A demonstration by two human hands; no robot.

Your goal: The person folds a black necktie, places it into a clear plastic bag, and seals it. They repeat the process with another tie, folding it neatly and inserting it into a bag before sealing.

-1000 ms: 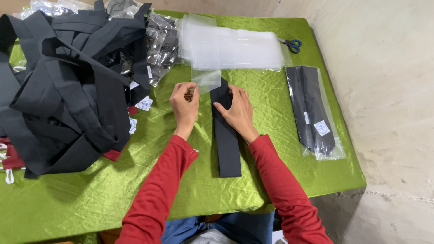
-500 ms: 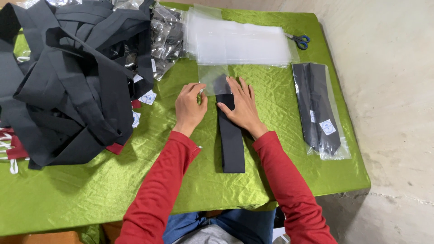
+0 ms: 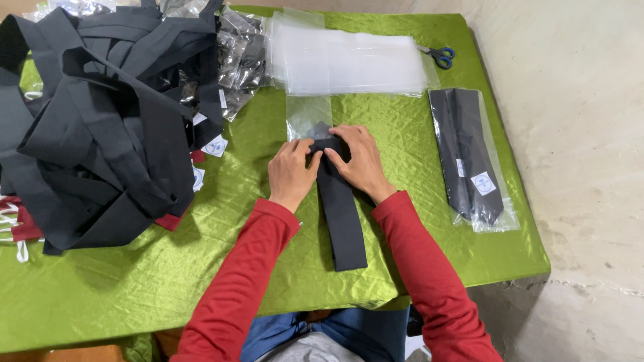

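Note:
A folded black necktie lies lengthwise on the green tablecloth in front of me. Its far tip sits inside the mouth of a narrow clear plastic sleeve. My left hand pinches the sleeve's open edge on the tie's left side. My right hand presses on the tie's upper end at the sleeve's mouth. Both sleeves of my top are red.
A big heap of loose black ties fills the table's left. Small clear packets and a stack of clear sleeves lie at the back. Blue-handled scissors rest beside them. Bagged ties lie near the right edge.
My hands have come closer together over the tie's top end. The tie's tip has slid a little into the sleeve's mouth.

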